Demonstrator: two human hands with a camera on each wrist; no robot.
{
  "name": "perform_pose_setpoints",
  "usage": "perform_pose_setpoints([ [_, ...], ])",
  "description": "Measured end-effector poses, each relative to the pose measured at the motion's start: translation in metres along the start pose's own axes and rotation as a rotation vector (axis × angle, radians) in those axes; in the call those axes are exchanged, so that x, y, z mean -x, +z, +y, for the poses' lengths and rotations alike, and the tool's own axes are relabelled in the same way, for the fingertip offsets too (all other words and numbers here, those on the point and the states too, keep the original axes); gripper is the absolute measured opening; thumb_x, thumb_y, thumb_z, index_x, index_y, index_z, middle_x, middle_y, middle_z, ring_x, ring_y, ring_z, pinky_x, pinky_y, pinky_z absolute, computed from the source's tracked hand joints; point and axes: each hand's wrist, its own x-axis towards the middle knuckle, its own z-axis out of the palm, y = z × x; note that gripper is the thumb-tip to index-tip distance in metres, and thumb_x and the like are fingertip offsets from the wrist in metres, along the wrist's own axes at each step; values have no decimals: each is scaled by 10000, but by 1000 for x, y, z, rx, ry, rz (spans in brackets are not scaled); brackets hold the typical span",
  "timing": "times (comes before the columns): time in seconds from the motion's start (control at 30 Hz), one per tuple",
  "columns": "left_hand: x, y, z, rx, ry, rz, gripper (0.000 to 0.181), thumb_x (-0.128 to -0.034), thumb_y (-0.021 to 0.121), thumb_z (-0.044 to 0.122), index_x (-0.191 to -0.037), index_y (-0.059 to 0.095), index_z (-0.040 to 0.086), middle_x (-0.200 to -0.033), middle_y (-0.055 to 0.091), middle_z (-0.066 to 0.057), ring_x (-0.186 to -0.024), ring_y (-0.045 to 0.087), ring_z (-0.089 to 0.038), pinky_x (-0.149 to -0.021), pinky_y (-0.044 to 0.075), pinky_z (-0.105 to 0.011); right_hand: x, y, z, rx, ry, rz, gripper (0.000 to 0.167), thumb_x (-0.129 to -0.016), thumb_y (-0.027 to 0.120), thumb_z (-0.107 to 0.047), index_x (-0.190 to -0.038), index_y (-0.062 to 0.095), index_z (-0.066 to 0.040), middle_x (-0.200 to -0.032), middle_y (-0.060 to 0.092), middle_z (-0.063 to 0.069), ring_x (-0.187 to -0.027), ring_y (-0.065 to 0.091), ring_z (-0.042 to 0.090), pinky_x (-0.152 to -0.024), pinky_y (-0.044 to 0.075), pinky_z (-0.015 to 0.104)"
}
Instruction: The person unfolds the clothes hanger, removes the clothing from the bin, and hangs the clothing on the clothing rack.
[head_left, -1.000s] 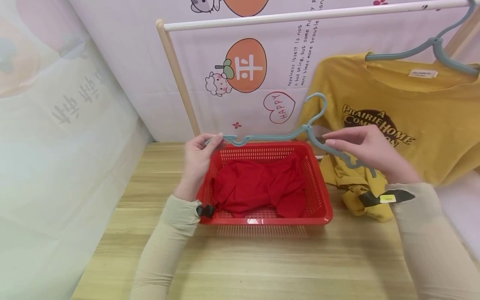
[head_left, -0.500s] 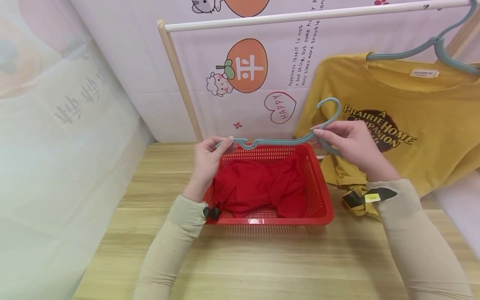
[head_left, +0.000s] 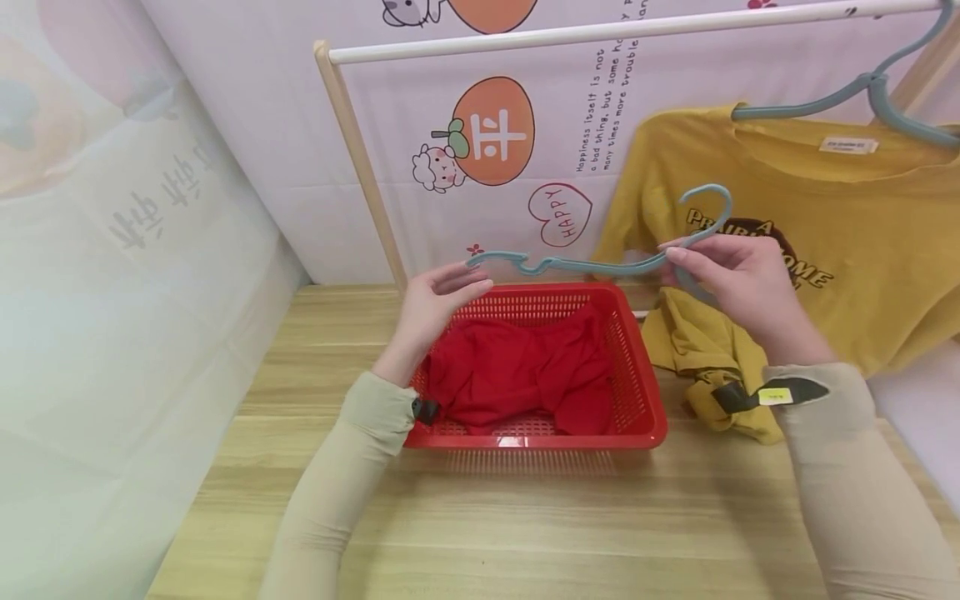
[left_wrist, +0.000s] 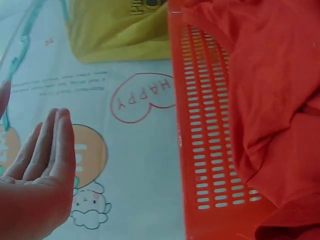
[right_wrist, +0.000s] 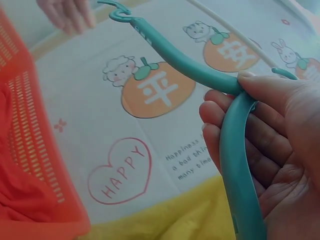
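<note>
A blue-green hanger point(head_left: 600, 267) is held up above the back of a red basket point(head_left: 656, 421). My right hand point(head_left: 750, 279) pinches it near the base of its hook; in the right wrist view the thumb of that hand point(right_wrist: 287, 115) lies on the joint of the hanger point(right_wrist: 240, 165). My left hand point(head_left: 435, 312) is beside the hanger's left end, its fingers fairly straight and apart from the thumb. The left wrist view shows that hand point(left_wrist: 47, 170) with no hanger between its fingers. Crumpled red cloth point(head_left: 517, 375) lies inside the basket.
A yellow shirt point(head_left: 847, 225) hangs on another hanger point(head_left: 802, 108) at the right of a rack with a white rail point(head_left: 562, 35). Crumpled yellow cloth point(head_left: 690, 337) lies on the wooden table point(head_left: 480, 533) right of the basket. A printed sheet stands behind.
My right hand shifted its grip to the hook's base, then moved right with the hanger. My left hand, which pinched the hanger's left end, has let go of it.
</note>
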Motion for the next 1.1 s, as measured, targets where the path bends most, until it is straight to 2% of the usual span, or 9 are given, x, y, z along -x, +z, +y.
perform_pose_setpoints([
  [0.13,-17,1,-11,-113,-17,-18,493,-865,844,324,-1290,703,118,-1167,735,15,-1144,651,-120,-1020,482,-353,2,-6,-3,-25,21,10,270,-968,722,-139,-1171,731,39,-896,767,81,-820,752,151,-798,556,197],
  [0.3,-37,1,-37,-292,-67,-30,468,-857,848,338,-1244,733,102,-1204,719,-14,-1145,646,-156,-961,521,-355,3,-6,-4,3,51,1,279,-972,721,-168,-1185,738,10,-899,770,53,-839,750,132,-809,545,171],
  [0.43,-44,2,-59,-423,-106,-38,443,-874,836,294,-1232,734,56,-1188,719,-68,-1104,662,-211,-921,540,-362,3,-6,-2,45,63,2,291,-971,726,-204,-1192,743,-15,-904,770,41,-839,741,120,-805,537,157],
  [0.6,-49,4,-78,-589,-153,-12,326,-873,840,241,-1147,778,74,-1088,745,-50,-1037,667,-203,-854,553,-332,4,-6,0,61,48,-7,286,-970,727,-191,-1192,741,-11,-912,769,52,-835,735,136,-789,544,169],
  [0.8,-51,8,-85,-682,-184,-42,261,-837,866,190,-1066,806,78,-1024,750,-49,-1009,640,-220,-820,546,-345,5,-4,0,53,23,-28,265,-969,726,-156,-1172,742,13,-909,767,67,-821,739,147,-783,551,180],
  [0.93,-53,11,-90,-743,-222,-69,227,-827,873,187,-1023,818,87,-979,753,-35,-1011,635,-221,-844,533,-347,5,-3,1,77,23,-23,264,-967,731,-173,-1165,750,0,-905,768,56,-810,736,142,-770,546,176],
  [1.03,-54,12,-93,-794,-229,-86,175,-847,855,192,-981,821,84,-947,748,-31,-1031,622,-231,-896,512,-354,6,-3,1,86,27,-22,267,-964,735,-179,-1168,752,-6,-905,768,54,-803,736,143,-767,545,174],
  [1.1,-55,13,-90,-807,-207,-101,147,-863,839,192,-960,824,82,-932,749,-30,-1026,627,-236,-902,513,-357,7,-5,1,82,25,-22,268,-965,734,-169,-1171,749,0,-909,769,57,-804,738,145,-770,551,178],
])
